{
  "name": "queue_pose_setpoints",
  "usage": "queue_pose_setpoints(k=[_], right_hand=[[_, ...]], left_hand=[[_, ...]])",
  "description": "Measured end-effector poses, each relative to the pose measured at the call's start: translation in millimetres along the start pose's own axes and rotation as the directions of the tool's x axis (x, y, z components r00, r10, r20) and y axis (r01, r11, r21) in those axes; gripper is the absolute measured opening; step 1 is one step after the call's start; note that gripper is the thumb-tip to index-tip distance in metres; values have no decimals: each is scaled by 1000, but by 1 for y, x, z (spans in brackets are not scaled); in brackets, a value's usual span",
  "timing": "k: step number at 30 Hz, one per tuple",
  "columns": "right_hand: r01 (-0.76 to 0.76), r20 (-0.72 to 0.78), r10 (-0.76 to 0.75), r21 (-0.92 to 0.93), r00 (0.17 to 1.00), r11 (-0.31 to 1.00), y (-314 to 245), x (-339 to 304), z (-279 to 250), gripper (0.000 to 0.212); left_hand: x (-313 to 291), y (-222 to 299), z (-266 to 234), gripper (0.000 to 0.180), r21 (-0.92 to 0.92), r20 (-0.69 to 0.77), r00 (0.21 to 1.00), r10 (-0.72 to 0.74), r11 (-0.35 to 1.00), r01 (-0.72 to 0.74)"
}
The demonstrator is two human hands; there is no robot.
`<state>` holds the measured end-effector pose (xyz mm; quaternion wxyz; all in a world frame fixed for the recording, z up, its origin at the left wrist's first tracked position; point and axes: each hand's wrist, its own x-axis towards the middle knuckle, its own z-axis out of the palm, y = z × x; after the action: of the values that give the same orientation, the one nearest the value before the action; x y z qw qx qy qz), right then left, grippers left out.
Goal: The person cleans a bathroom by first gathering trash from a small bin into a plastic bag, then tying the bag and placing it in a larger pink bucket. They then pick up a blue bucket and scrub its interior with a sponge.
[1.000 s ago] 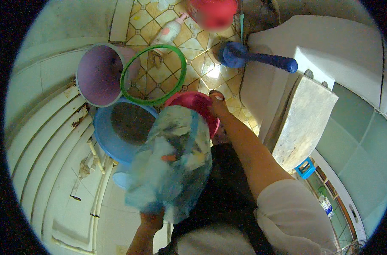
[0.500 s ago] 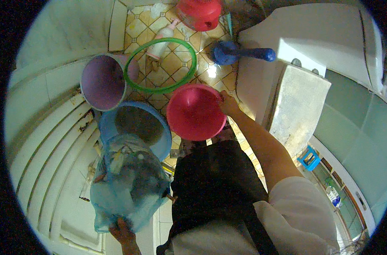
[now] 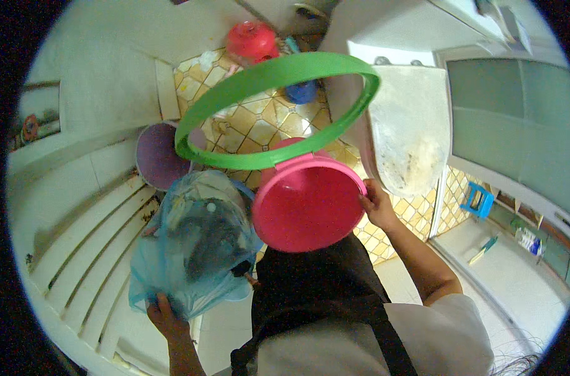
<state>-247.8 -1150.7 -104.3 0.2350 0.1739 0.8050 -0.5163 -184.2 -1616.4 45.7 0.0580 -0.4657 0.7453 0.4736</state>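
A pink bucket (image 3: 307,210) is tilted in front of my apron, its inside toward me. My right hand (image 3: 377,205) is closed on the right side of its rim. From the bucket's far edge stands a large green ring (image 3: 235,108), which seems to be attached there. At the left hangs a translucent blue plastic bag (image 3: 203,232) filled with dark and pale stuff I cannot make out. My left hand (image 3: 169,318) is closed on the bag's near end.
Behind the bag are a purple bucket (image 3: 162,156) and a mostly hidden blue basin (image 3: 244,188). A red container (image 3: 252,41) and a blue object (image 3: 301,92) sit on the tiled floor. White slats (image 3: 84,250) line the left; a stained white board (image 3: 410,131) and blue stool (image 3: 477,200) are right.
The pink bucket and green ring have come up and nearer, shifting right. The bag has risen slightly and now covers most of the blue basin. Both hands keep their grips.
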Motion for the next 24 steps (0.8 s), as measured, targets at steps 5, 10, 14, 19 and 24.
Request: queue_pose_setpoints(k=[5, 10, 14, 19, 24], right_hand=[[-47, -118, 63, 135, 991, 990, 2, -92, -50, 19], [-138, -151, 184, 273, 971, 952, 14, -169, -95, 21], [-186, -214, 272, 350, 938, 918, 46, -234, -127, 21], [-92, -385, 340, 536, 858, 839, 106, -322, -165, 22], [91, -694, 344, 507, 632, 857, 199, -416, -177, 23]], left_hand=[[-7, 22, 19, 34, -46, 95, 995, 32, 999, -28], [-22, 42, 35, 38, 218, 155, 977, 145, 960, -177], [-26, 28, 45, 39, 133, 199, 948, 248, 952, -277], [-67, 24, 81, 39, 61, 190, 930, 313, 942, -330], [-107, 18, 108, 33, -106, 292, 932, 215, 976, -191]])
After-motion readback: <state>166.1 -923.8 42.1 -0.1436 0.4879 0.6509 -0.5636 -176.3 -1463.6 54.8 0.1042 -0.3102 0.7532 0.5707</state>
